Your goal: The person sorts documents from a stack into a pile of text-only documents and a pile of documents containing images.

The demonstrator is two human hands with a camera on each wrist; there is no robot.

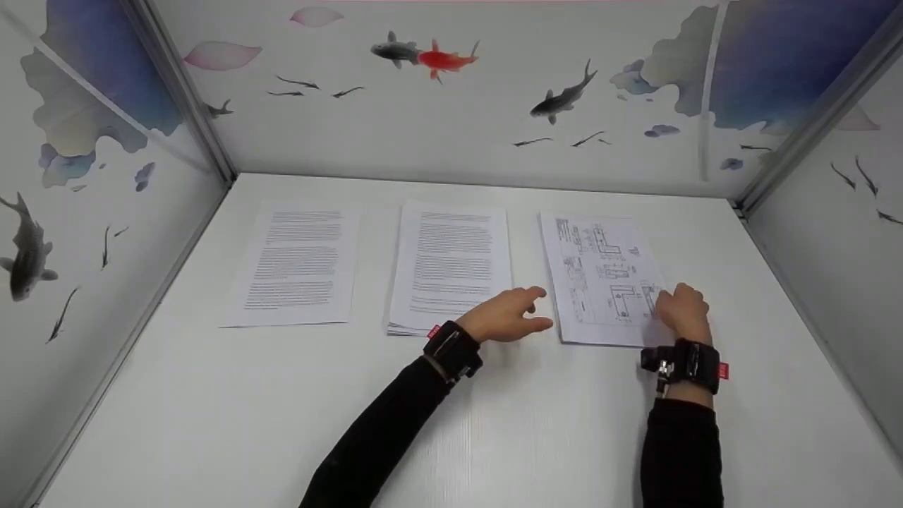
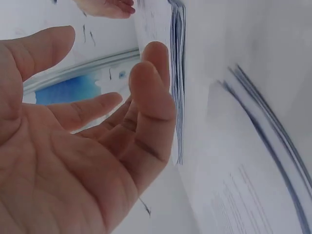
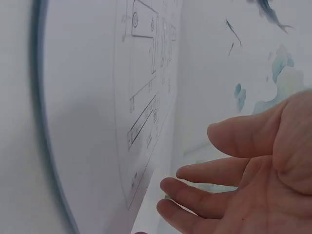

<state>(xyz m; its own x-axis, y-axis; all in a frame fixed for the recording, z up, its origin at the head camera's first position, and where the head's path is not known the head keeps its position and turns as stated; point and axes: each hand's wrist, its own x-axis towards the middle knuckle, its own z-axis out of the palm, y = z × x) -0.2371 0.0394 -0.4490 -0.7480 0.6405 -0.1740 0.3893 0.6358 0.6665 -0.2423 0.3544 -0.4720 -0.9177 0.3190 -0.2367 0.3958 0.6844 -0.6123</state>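
Note:
A stack of paper with technical drawings lies at the right of the table. My left hand hovers just left of it, thumb and fingers spread apart, over the lower right corner of the middle stack of printed text pages. The left wrist view shows the left palm holding nothing, with the layered edge of a paper stack behind the fingertips. My right hand is at the drawing stack's right edge. In the right wrist view its fingers are loosely bent, nothing between them, beside the drawing sheet.
Another set of printed text pages lies at the left of the white table. Walls painted with fish enclose the table at the back and both sides. Black camera bands sit on both wrists.

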